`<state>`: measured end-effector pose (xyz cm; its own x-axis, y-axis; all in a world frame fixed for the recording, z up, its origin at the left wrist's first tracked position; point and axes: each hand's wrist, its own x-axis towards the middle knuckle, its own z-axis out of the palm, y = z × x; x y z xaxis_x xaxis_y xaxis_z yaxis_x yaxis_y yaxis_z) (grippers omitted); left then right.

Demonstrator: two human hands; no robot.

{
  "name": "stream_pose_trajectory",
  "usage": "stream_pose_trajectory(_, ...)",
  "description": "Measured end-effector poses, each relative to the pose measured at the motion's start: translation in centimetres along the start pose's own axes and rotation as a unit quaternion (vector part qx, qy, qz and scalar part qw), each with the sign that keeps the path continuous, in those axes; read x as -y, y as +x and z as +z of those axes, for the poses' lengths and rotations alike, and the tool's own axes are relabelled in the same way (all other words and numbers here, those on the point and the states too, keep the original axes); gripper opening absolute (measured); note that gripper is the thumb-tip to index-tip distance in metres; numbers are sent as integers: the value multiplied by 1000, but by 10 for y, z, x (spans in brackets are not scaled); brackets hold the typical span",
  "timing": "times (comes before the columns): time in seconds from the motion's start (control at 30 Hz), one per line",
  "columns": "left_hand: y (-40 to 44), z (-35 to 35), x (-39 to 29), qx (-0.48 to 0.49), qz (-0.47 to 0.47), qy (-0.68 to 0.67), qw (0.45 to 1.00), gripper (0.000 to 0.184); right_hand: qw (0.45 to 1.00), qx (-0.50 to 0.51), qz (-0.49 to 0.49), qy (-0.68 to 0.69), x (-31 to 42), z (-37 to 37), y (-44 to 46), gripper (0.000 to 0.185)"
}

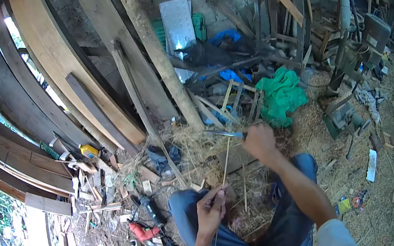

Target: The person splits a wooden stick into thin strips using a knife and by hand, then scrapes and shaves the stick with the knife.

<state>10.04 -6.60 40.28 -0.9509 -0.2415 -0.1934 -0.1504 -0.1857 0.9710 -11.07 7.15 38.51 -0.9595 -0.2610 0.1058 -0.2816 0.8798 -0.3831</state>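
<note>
L hand (212, 211) is pinching the stick (226, 165), hiding its middle. R hand (259, 141) is wrapping tightly round the knife (220, 133), covering most of the handle; knife-to-stick contact: can't tell. Stick is standing tilted above the lap, looking thin, pale, approx. straight; lower end is showing poorly vs. jeans (183, 209). Red drill (143, 231) is lying on floor (346, 191), L side.
</note>
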Motion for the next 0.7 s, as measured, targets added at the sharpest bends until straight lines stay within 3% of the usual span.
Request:
stream_pose_trajectory(0.07, 6, 4, -4, -4, -6, -17, 1000, 27, 1000, -9, 3, 13, 13, -3, -17, 23)
stream_pose_trajectory(0.13, 6, 3, -4, -7, 3, -14, 1000, 27, 991, 30, -127, -28, 31, -12, -44, 26)
stream_pose_trajectory(0.17, 8, 3, -4, -4, 14, -10, 1000, 28, 991, 30, -127, -26, 29, -8, -38, 26)
stream_pose_trajectory(0.23, 5, 1, -6, 4, 11, -1, 1000, 28, 999, -32, 19, -12, 11, 5, -15, 26)
stream_pose_trajectory(0.3, -2, 0, -4, 12, 10, 10, 1000, 28, 999, -22, 27, 10, -12, -3, 6, 28)
stream_pose_trajectory(0.37, -2, 0, -2, 20, -1, -7, 1000, 28, 996, -77, 32, 20, -9, -16, 8, 27)
stream_pose_trajectory(0.47, 7, 1, -2, 3, 9, -48, 999, 28, 995, -16, -86, 48, 13, -6, -31, 21)
stream_pose_trajectory(0.53, 9, 3, -5, -3, 8, -45, 999, 28, 971, -35, -235, 4, 23, 11, -57, 14)
stream_pose_trajectory(0.67, 9, 3, -7, -27, 19, -16, 999, 26, 986, -7, -164, 3, 10, 24, -32, 15)
stream_pose_trajectory(0.7, 6, 2, -4, -26, 18, -16, 999, 26, 996, -24, -79, -14, -2, 18, -13, 16)
